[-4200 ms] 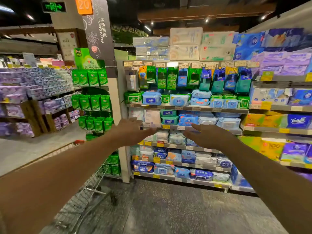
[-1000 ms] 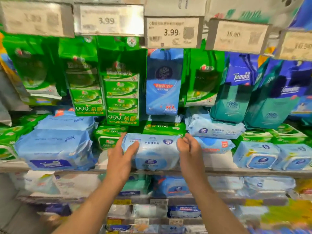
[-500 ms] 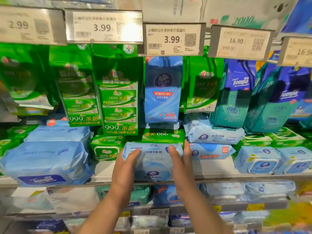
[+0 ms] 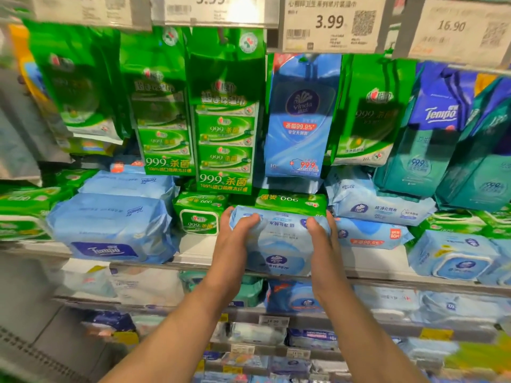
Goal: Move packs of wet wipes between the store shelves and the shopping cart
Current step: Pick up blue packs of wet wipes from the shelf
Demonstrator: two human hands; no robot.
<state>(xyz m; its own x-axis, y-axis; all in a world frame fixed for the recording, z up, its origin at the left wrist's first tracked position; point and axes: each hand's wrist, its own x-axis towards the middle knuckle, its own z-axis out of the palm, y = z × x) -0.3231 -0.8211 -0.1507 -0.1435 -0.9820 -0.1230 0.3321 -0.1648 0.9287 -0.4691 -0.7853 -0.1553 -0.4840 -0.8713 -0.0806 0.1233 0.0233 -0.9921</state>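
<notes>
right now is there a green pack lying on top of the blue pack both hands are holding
Yes, a green pack lies flat on the light blue pack gripped by the left hand and right hand.

Soft glossy plastic film against card, paper and pale shelving

Between the left grip (image 4: 233,241) and the right grip (image 4: 322,244), the light-blue wipes pack (image 4: 279,244) is thin, shiny plastic film, dimpled under the thumbs. Left of the grips, the Tempo pack (image 4: 110,225) shows the same creased, glossy wrap. Above the grips, the green hanging packs (image 4: 225,111) look slick and reflective, the price tags (image 4: 329,22) matt paper. The shelf (image 4: 193,250) looks smooth and pale.
</notes>
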